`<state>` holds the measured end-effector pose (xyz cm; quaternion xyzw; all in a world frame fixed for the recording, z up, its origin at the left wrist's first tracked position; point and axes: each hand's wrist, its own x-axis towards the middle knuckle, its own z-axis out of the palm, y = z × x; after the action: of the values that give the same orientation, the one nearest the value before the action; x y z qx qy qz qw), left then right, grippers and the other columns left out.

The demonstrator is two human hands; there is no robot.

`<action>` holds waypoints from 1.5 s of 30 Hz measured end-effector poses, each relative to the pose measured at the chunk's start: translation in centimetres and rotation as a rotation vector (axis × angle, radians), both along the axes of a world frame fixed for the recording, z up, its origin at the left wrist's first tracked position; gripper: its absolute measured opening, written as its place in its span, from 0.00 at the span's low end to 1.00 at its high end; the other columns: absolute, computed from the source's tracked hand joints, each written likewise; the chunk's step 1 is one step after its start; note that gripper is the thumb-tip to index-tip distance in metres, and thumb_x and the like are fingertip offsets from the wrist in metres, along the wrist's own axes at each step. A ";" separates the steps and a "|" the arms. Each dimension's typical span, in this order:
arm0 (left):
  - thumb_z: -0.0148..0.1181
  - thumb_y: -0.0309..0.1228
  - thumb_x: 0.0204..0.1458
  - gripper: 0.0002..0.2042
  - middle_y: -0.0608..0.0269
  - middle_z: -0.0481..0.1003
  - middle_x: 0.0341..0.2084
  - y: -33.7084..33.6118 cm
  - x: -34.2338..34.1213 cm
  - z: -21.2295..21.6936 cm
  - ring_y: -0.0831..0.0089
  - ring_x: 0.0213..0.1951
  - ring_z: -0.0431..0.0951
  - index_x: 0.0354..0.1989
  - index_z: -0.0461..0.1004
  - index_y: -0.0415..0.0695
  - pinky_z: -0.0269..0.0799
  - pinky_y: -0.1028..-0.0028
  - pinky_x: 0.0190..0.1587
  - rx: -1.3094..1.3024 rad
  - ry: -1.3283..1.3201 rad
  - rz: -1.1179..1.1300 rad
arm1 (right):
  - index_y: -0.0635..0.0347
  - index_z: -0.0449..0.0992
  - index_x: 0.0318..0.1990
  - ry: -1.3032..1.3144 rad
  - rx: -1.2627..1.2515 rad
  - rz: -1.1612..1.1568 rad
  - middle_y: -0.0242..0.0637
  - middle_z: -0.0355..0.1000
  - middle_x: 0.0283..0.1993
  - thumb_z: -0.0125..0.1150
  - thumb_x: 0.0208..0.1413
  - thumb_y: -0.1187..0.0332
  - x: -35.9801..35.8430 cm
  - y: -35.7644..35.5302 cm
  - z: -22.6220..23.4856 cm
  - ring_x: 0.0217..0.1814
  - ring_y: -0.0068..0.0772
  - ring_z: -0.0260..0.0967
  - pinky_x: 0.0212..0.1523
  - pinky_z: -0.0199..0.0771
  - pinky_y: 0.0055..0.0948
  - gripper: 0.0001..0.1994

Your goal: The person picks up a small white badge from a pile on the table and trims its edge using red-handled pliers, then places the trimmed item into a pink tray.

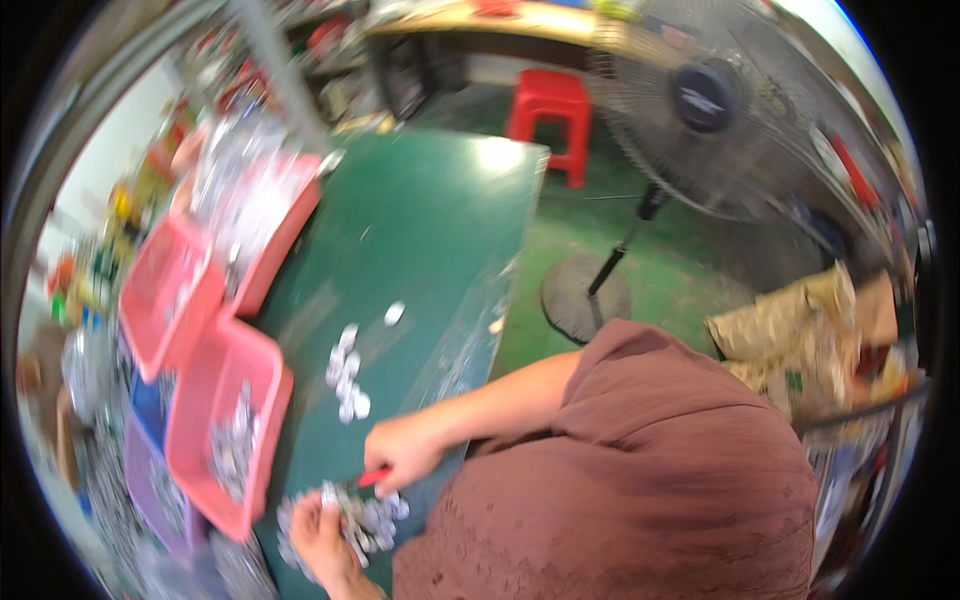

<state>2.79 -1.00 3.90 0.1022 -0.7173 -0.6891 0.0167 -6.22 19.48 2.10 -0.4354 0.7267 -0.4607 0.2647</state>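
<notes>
My right hand [408,450] is closed round a small tool with a red handle [374,477]; its working end is blurred, so its exact kind is unclear. The tool reaches toward my left hand [322,538], whose fingers pinch a small whitish-silver piece [329,494]. Below both hands, a heap of similar small shiny pieces [378,520] lies on the green tabletop [420,230]. Farther up the table is a loose group of round whitish pieces [347,372], with a single piece [394,314] a little apart from it.
Pink bins [280,400] line the table's left side, one with silvery pieces inside. A purple bin [150,480] sits beyond them. Clear plastic bags [240,170] fill the far-left bin. Right of the table stand a pedestal fan [610,270], a red stool [552,100] and brown sacks [790,325].
</notes>
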 end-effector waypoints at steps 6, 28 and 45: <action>0.53 0.19 0.48 0.04 0.62 0.73 0.25 1.3 -1.3 2.8 0.77 0.26 0.72 0.33 0.71 0.35 0.68 0.81 0.30 0.056 -0.044 -0.018 | 0.67 0.72 0.21 -0.065 -0.050 -0.064 0.43 0.66 0.16 0.59 0.44 0.61 0.0 1.2 2.0 0.18 0.36 0.64 0.22 0.62 0.35 0.14; 0.55 0.24 0.50 0.05 0.61 0.74 0.27 5.8 -2.4 6.9 0.78 0.29 0.72 0.33 0.72 0.36 0.67 0.81 0.34 0.104 0.110 -0.354 | 0.69 0.71 0.21 -0.039 0.016 -0.297 0.40 0.66 0.16 0.58 0.43 0.63 2.7 6.5 6.3 0.19 0.31 0.62 0.20 0.62 0.33 0.14; 0.52 0.26 0.52 0.05 0.63 0.73 0.29 3.2 -2.7 3.0 0.76 0.29 0.72 0.36 0.69 0.41 0.69 0.79 0.34 0.152 0.117 -0.391 | 0.68 0.71 0.20 0.134 0.042 -0.326 0.43 0.66 0.16 0.59 0.41 0.61 4.5 5.7 6.6 0.20 0.37 0.64 0.22 0.63 0.36 0.15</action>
<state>0.07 2.20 6.85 -0.0781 -0.6671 -0.7362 -0.0833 -1.76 25.17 8.65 -0.3359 0.8133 -0.4521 0.1463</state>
